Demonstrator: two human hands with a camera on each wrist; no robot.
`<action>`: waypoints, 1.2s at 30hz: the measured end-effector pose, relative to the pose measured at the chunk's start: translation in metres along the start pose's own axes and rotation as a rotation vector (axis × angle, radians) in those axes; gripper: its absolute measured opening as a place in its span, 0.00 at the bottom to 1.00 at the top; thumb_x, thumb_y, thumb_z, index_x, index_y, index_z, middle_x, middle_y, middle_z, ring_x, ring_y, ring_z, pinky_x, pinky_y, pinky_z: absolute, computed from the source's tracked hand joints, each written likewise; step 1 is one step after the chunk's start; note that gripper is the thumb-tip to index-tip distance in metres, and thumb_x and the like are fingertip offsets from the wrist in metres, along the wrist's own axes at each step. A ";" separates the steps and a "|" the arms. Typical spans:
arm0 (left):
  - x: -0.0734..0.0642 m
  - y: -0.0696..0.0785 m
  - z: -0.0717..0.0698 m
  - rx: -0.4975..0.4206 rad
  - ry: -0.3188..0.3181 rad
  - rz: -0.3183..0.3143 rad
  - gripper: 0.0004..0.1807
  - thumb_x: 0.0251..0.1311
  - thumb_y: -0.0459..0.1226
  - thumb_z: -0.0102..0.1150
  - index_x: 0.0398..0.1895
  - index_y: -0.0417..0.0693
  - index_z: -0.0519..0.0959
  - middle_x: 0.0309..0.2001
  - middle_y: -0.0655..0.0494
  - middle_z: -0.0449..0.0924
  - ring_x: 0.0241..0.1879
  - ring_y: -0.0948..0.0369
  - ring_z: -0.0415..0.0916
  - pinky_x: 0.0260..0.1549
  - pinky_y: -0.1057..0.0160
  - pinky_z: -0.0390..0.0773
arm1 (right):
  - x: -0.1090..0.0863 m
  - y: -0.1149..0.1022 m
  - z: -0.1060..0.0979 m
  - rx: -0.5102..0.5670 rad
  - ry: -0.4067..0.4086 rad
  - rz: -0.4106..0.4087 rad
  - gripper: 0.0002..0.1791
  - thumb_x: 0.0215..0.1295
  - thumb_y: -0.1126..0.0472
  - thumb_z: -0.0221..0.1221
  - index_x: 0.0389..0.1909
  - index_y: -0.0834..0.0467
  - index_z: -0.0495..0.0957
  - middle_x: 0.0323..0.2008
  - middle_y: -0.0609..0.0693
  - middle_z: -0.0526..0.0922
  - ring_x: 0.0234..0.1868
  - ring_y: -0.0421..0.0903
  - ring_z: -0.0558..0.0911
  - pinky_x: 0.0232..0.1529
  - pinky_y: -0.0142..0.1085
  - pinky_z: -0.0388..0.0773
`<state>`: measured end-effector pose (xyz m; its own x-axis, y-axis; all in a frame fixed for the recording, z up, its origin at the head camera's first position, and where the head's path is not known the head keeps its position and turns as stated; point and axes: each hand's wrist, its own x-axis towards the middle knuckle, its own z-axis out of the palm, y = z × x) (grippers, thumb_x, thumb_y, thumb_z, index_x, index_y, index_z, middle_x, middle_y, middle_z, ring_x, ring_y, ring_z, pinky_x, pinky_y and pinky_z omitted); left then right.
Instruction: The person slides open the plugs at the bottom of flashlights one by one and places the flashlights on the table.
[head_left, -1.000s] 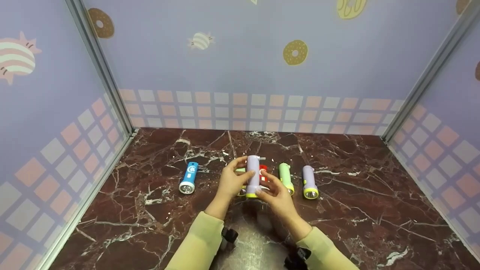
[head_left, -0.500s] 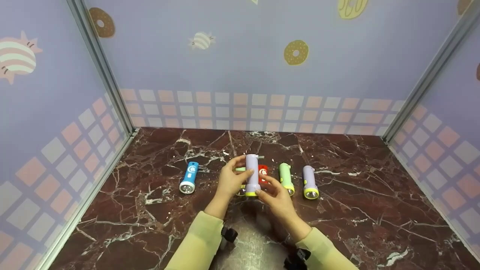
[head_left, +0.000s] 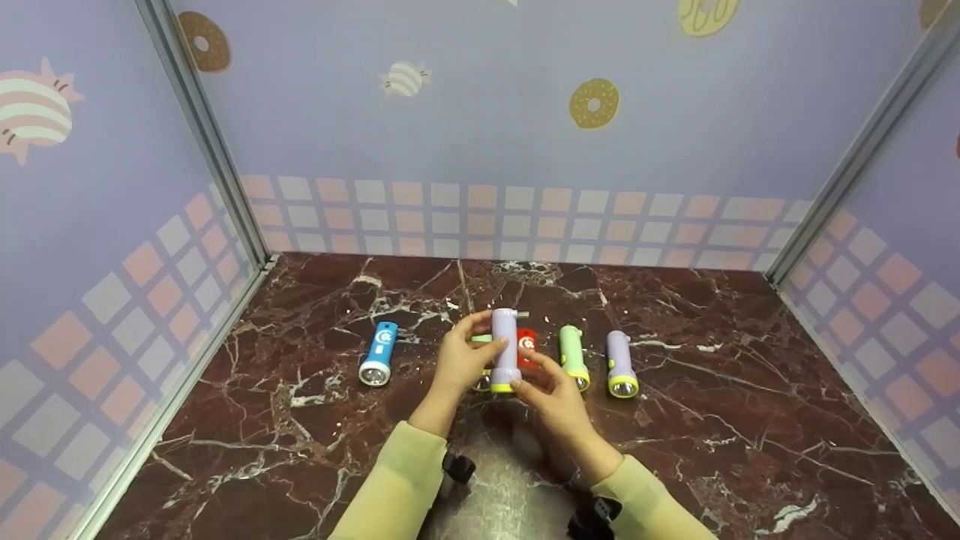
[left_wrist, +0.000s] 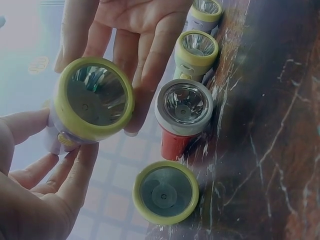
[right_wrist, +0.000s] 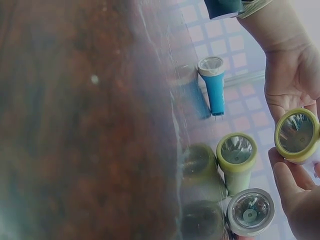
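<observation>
A lavender flashlight point(head_left: 506, 349) with a yellow-green rim is held up above the table, its lens end toward me. Small metal prongs stick out near its far end. My left hand point(head_left: 459, 361) pinches the body between thumb and fingers. My right hand point(head_left: 561, 399) holds the lens end, thumb on the rim. The left wrist view shows the lens point(left_wrist: 95, 95) unlit, with the left hand point(left_wrist: 45, 200) below and the right hand point(left_wrist: 140, 30) above. Behind it lie a red flashlight point(head_left: 528, 342) and a green one point(head_left: 481, 382), both partly hidden.
A blue flashlight point(head_left: 379, 354) with prongs out lies on the left. To the right lie a light green flashlight point(head_left: 572, 356) and a second lavender one point(head_left: 620, 365). The dark red marbled table point(head_left: 300, 450) meets patterned panels point(head_left: 487, 135) at the back and sides.
Both hands shifted the held flashlight very slightly left and up in the first half second. Since then it stays still, with the same grip.
</observation>
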<state>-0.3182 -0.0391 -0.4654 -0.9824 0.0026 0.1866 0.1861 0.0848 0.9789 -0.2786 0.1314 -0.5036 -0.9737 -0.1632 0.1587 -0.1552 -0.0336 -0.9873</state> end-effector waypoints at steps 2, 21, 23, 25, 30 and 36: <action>0.000 0.001 0.000 0.004 0.004 -0.009 0.30 0.59 0.30 0.69 0.65 0.34 0.74 0.56 0.32 0.82 0.45 0.45 0.86 0.39 0.56 0.89 | 0.000 0.000 0.000 -0.004 -0.001 -0.001 0.31 0.66 0.71 0.62 0.70 0.70 0.68 0.58 0.72 0.80 0.48 0.44 0.86 0.49 0.35 0.85; 0.007 0.003 -0.008 0.015 0.024 -0.036 0.30 0.59 0.30 0.68 0.65 0.33 0.74 0.55 0.31 0.82 0.44 0.48 0.86 0.38 0.57 0.89 | 0.009 -0.003 0.011 -0.011 0.008 0.028 0.30 0.67 0.69 0.62 0.69 0.67 0.70 0.55 0.69 0.82 0.45 0.41 0.85 0.50 0.41 0.85; 0.009 0.005 -0.010 0.024 0.026 -0.045 0.30 0.59 0.30 0.68 0.65 0.33 0.74 0.55 0.32 0.82 0.44 0.49 0.86 0.37 0.57 0.89 | 0.012 -0.003 0.013 -0.016 0.011 0.027 0.30 0.67 0.69 0.62 0.69 0.68 0.70 0.55 0.69 0.83 0.45 0.40 0.84 0.49 0.42 0.85; 0.012 0.005 -0.012 0.031 0.031 -0.050 0.29 0.59 0.30 0.69 0.65 0.33 0.75 0.55 0.32 0.83 0.43 0.51 0.85 0.36 0.58 0.88 | 0.015 -0.004 0.015 -0.017 0.014 0.032 0.29 0.67 0.68 0.62 0.69 0.67 0.70 0.55 0.69 0.83 0.45 0.41 0.85 0.49 0.43 0.86; 0.016 0.009 -0.020 0.058 0.052 -0.055 0.28 0.58 0.30 0.69 0.64 0.34 0.76 0.53 0.33 0.83 0.44 0.52 0.83 0.35 0.59 0.88 | 0.020 -0.007 0.023 -0.034 0.021 0.040 0.29 0.69 0.67 0.62 0.70 0.66 0.71 0.58 0.69 0.82 0.50 0.43 0.85 0.53 0.49 0.86; 0.018 0.011 -0.028 0.032 0.059 -0.088 0.28 0.59 0.29 0.67 0.64 0.34 0.76 0.54 0.33 0.83 0.49 0.47 0.83 0.41 0.57 0.88 | 0.024 -0.011 0.033 -0.020 0.009 0.045 0.29 0.69 0.66 0.62 0.70 0.66 0.71 0.56 0.70 0.83 0.49 0.42 0.85 0.54 0.48 0.86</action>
<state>-0.3337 -0.0662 -0.4484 -0.9923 -0.0653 0.1054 0.0975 0.1141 0.9887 -0.2951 0.0955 -0.4886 -0.9813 -0.1552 0.1139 -0.1142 -0.0066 -0.9934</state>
